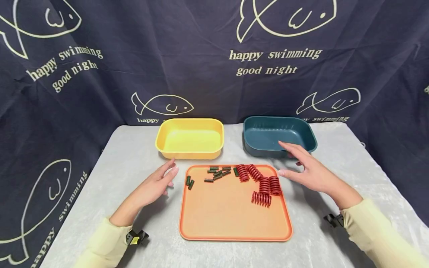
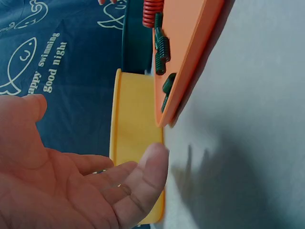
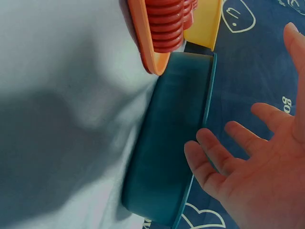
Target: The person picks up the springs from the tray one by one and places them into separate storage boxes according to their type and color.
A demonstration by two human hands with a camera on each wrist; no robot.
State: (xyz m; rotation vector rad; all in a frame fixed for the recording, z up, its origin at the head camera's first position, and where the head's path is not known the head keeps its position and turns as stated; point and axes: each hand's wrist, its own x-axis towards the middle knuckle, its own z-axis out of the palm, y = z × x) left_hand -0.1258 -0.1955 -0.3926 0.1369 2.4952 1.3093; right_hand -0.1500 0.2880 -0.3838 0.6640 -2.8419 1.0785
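Red springs (image 1: 263, 182): loose cluster on right half of orange tray (image 1: 234, 219), some upright, some lying; nearest to right hand (image 1: 310, 169). Green springs (image 1: 216, 173): small, scattered along tray's far edge, two apart at far left corner (image 1: 190, 182), nearest to left hand (image 1: 157, 182).

Tray: flat on table (image 1: 134, 156), low rim, springs crowded toward far side.

Left hand: just left of tray, fingers relaxed and slightly bent, grip open, nothing held; wrist view shows palm (image 2: 62, 186) empty beside yellow bin (image 2: 136, 129).

Right hand: above tray's far right corner and near rim of blue bin (image 1: 279, 136), fingers spread, grip open, nothing held; wrist view shows fingers (image 3: 224, 152) close to bin's rim (image 3: 207, 100), contact not certain.

Yellow bin (image 1: 189, 137) and blue bin: side by side behind tray, both without contents as far as visible.

Risks, judged:
- Lying red springs likely to roll off over low rim if tray knocked by either hand.
- Small green springs hard to pinch singly; neighbours likely dragged along or flicked off the far edge.
- Blue bin likely pushed back if fingers catch its rim.
- Colours easily mixed where clusters meet mid-tray.
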